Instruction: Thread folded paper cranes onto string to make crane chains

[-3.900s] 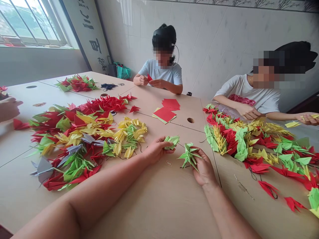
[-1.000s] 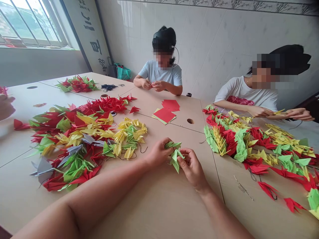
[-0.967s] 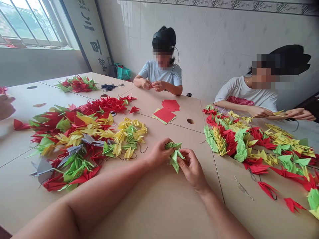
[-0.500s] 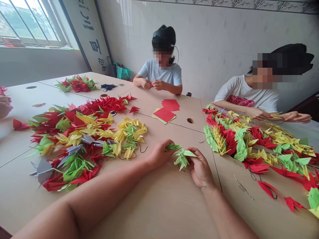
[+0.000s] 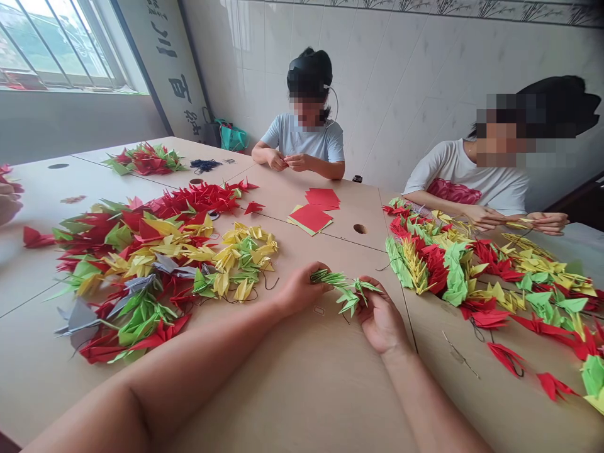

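Note:
Green folded paper pieces [image 5: 346,292] stretch between my two hands above the table. My left hand [image 5: 304,289] is closed around the left end of the green bunch. The fingers of my right hand [image 5: 381,314] pinch the green paper at the other end, where the pointed tips fan out. A bit of dark thread hangs below the green pieces. Under my left hand a small rectangular mark [image 5: 319,310] shows on the tabletop.
A large heap of folded paper [image 5: 155,245] lies left; long paper strings [image 5: 453,264] lie right, near a thin metal tool [image 5: 460,355]. Red paper squares [image 5: 311,218] are ahead. Two people [image 5: 306,135] [image 5: 472,176] sit opposite; another person's hand [image 5: 8,201] is far left.
The green piece by my right hand has turned and now meets the bunch in my left hand. The right-hand person's hands have moved closer together.

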`<control>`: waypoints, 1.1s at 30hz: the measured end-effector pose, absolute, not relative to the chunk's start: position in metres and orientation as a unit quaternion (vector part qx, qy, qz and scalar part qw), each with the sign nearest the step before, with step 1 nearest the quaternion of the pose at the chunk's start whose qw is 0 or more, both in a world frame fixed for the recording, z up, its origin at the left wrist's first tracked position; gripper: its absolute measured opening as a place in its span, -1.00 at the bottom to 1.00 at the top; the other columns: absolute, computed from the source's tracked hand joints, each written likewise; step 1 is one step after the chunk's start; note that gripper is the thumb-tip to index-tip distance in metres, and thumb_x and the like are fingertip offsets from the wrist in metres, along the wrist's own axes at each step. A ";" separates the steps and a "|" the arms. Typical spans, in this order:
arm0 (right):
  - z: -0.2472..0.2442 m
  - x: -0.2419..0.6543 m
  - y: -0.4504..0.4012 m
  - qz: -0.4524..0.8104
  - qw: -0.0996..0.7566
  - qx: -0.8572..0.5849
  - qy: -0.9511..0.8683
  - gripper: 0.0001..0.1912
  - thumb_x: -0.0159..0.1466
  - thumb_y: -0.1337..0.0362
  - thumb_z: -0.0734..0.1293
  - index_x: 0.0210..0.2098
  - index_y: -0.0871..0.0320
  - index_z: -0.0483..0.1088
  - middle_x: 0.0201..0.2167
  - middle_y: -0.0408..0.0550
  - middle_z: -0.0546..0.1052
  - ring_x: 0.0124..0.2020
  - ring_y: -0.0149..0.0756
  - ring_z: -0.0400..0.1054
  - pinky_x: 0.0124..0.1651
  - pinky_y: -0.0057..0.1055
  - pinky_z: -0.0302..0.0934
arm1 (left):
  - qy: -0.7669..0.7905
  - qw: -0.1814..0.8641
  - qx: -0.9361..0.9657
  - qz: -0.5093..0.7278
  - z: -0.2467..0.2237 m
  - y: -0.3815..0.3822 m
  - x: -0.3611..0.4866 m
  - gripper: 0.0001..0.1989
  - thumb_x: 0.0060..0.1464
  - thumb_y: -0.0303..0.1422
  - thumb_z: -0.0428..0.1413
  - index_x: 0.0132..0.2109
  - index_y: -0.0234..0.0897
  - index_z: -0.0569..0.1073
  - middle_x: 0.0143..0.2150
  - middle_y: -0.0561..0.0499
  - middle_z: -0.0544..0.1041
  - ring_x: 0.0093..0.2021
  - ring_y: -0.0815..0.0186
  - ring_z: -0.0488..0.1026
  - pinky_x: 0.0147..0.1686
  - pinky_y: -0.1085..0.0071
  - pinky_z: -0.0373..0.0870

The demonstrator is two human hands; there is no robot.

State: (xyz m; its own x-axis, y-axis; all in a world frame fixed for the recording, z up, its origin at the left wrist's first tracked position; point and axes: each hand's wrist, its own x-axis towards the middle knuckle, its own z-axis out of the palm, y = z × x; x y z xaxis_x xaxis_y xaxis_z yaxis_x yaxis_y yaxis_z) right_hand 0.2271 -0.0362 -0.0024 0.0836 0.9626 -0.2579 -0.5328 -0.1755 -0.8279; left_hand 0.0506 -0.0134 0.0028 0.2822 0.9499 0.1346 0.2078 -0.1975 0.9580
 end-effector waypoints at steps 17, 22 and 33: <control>0.001 0.220 -0.047 0.657 0.493 -0.441 -0.362 -0.74 -0.06 0.26 0.50 -0.36 0.11 0.47 -0.49 -0.21 0.48 -0.47 -0.45 0.28 -0.39 -0.50 0.21 | 0.454 0.518 0.587 0.425 0.008 -0.016 0.053 -0.71 -0.06 -0.21 0.15 -0.24 -0.29 0.33 -0.45 0.13 0.33 -0.46 0.44 0.30 -0.45 0.53 0.26; -0.004 0.218 -0.045 0.632 0.492 -0.459 -0.384 -0.76 -0.05 0.18 0.51 -0.45 0.14 0.46 -0.52 -0.19 0.46 -0.46 -0.42 0.29 -0.40 -0.49 0.21 | 0.447 0.455 0.654 0.407 0.004 -0.018 0.053 -0.83 -0.05 -0.42 0.06 -0.23 -0.29 0.36 -0.43 0.14 0.34 -0.45 0.47 0.24 -0.46 0.57 0.21; -0.001 0.217 -0.045 0.622 0.485 -0.480 -0.385 -0.74 -0.06 0.14 0.50 -0.46 0.15 0.44 -0.58 -0.19 0.44 -0.55 -0.42 0.27 -0.53 -0.49 0.20 | 0.357 0.487 0.705 0.373 0.002 -0.019 0.052 -0.70 -0.11 -0.51 0.04 -0.14 -0.30 0.35 -0.33 0.08 0.39 -0.33 0.40 0.32 -0.30 0.49 0.32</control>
